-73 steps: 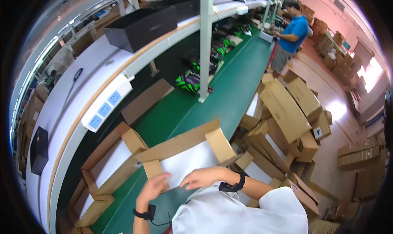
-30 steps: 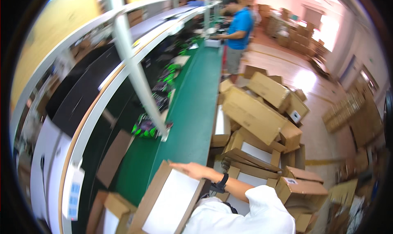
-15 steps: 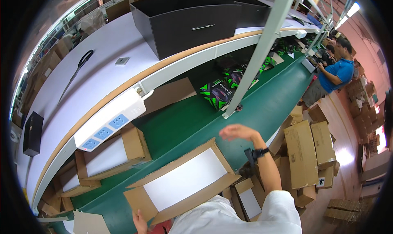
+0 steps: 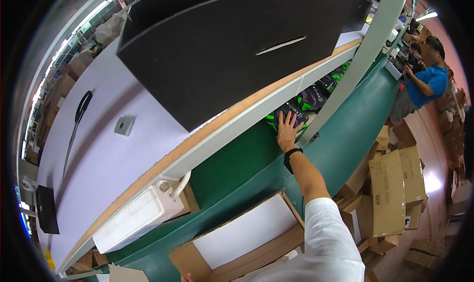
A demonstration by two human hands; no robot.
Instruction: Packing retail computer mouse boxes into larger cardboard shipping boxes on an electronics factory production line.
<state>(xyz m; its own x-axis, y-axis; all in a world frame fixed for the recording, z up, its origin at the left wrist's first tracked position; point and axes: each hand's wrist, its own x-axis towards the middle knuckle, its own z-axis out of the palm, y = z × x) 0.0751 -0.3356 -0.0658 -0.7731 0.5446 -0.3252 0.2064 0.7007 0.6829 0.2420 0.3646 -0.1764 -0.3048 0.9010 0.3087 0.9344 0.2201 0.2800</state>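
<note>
My right hand point(image 4: 288, 132), a black band at its wrist, reaches under the raised shelf. Its fingers are spread over the front black-and-green printed package point(image 4: 273, 120), touching its top. More such packages point(image 4: 311, 97) lie behind it. An open cardboard box point(image 4: 196, 260) with a white bottom lies tilted against my body, below my right arm. Only the fingertips of my left hand point(image 4: 187, 278) show at the lower edge, curled on the near left end of that box; the rest is out of view.
Above the green bench point(image 4: 340, 129), a white shelf point(image 4: 94, 148) holds a large black box point(image 4: 237, 55), scissors point(image 4: 81, 109) and a small grey block point(image 4: 124, 125). A power strip point(image 4: 138, 218) hangs from its edge. A metal post point(image 4: 363, 60) stands beside my right hand. Cartons point(image 4: 387, 193) are piled right; a person point(image 4: 428, 84) stands beyond.
My right hand has moved forward from above the bench onto the front package. My view has shifted closer to the shelf, and the open cardboard box sits lower in the picture.
</note>
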